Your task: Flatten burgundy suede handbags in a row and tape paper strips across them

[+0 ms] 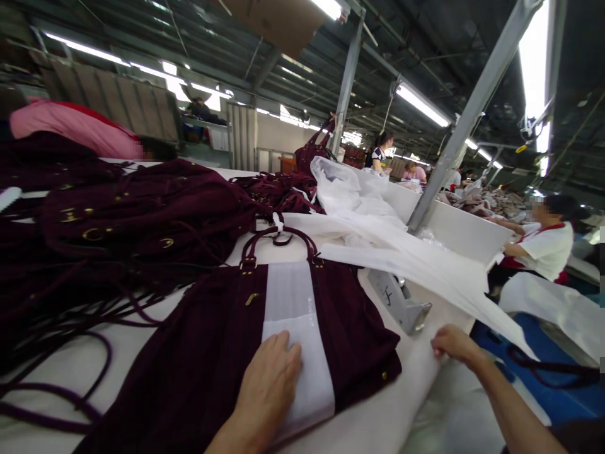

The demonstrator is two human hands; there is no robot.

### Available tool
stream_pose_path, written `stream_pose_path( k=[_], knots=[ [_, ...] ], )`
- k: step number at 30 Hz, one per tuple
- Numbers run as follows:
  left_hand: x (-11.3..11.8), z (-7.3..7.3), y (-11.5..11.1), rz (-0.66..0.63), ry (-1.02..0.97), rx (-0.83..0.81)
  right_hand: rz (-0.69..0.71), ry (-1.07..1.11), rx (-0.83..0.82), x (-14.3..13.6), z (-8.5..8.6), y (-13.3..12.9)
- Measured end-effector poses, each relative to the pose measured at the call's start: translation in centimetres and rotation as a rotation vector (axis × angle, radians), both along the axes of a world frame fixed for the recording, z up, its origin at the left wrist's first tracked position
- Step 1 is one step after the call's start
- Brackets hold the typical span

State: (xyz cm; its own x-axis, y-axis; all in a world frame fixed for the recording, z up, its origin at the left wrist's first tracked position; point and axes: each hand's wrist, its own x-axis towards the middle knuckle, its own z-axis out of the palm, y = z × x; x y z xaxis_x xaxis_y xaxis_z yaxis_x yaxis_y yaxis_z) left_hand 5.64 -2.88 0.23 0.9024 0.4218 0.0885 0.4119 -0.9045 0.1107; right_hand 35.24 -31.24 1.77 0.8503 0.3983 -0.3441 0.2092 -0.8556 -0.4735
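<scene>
A dark maroon handbag [203, 353] lies flat on the white table, its two handles pointing away from me. Wrapped down its middle is a white strip of thin packing sheet [289, 290]. My left hand [274, 372] rests on this strip, palm down, fingers lying along it and holding nothing. To the right of the bag, my right hand [451, 343] is closed in a pinch at the table's edge. What its fingertips hold, if anything, is too small to make out. Just beyond it sits a grey tape dispenser [394, 302] with a metal cutting edge.
Maroon bags [142, 208] with loose straps are heaped at the left. White packing sheets [425, 271] and clear plastic bags [350, 189] lie behind the dispenser. A metal post [454, 145] rises at the right. Co-workers [548, 239] are nearby; something blue [562, 384] is below right.
</scene>
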Motion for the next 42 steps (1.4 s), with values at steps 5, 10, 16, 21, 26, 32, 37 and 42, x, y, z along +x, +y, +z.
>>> stream_pose_path(
  k=[5,10,16,21,26,32,37,42],
  knots=[
    [-2.4,-2.9,-1.8,-0.060,-0.120,0.084,0.245,0.375,0.346,-5.4,3.3,3.2],
    [-2.6,-3.5,-3.4,-0.008,-0.168,0.126,0.449,1.029,0.526,-13.0,5.2,17.2],
    [-2.1,-2.5,-3.6,0.010,-0.063,0.068,0.375,0.879,0.471,-16.6,-2.0,27.2],
    [-2.4,-2.0,-3.8,0.091,-0.077,0.087,0.402,0.702,0.512,-15.4,-3.9,27.1],
    [-2.7,-0.4,-3.2,0.069,-0.040,-0.015,0.449,0.605,0.532,-16.0,-3.8,27.1],
    [-2.7,-0.3,-2.7,0.024,-0.028,-0.007,0.596,0.379,0.582,-15.9,-4.3,27.2],
    [-3.0,-1.9,-3.1,0.021,-0.082,0.043,0.719,-0.310,0.592,-14.7,-5.7,27.8],
    [-3.0,-1.8,-3.0,0.010,-0.054,0.019,0.619,-0.395,0.467,-13.6,-6.1,29.1]
  ],
)
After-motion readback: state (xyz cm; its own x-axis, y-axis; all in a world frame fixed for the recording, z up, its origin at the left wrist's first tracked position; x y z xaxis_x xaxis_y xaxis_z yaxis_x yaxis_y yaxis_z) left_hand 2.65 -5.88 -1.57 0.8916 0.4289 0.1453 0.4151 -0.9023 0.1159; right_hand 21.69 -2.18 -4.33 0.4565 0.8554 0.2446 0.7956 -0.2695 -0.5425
